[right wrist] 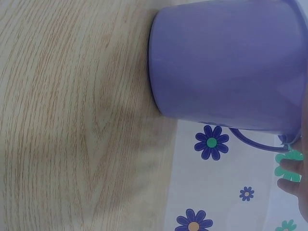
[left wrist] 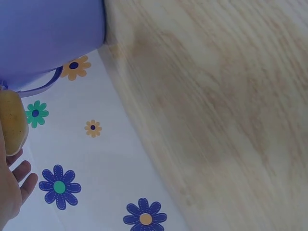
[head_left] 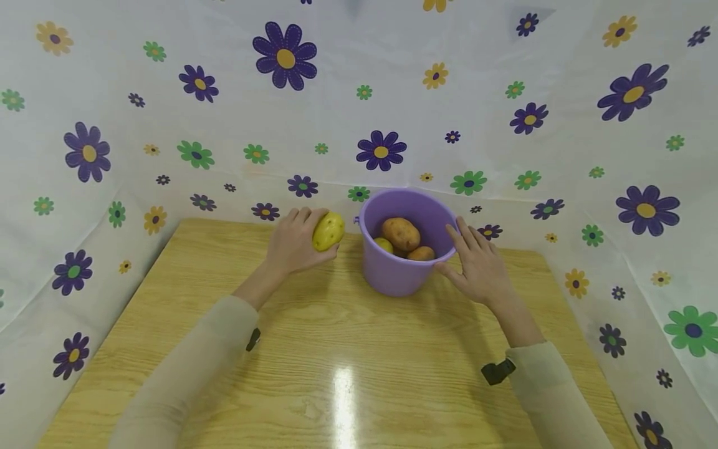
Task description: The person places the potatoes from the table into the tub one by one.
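Held in my left hand, to the left of the bucket, is a yellow potato with small dark spots. The left wrist view shows the same potato at its left edge, with some fingers stretched out below it. A purple bucket stands upright on the table. Inside it lie a large brown potato, a smaller brown one and a yellow one, partly hidden by the wall. My right hand touches the bucket's right rim, its fingers fairly straight and spread.
The wooden table has a light glare near its front. A white cloth with printed flowers hangs behind the table and along both sides. The bucket's thin purple handle hangs down on its far side.
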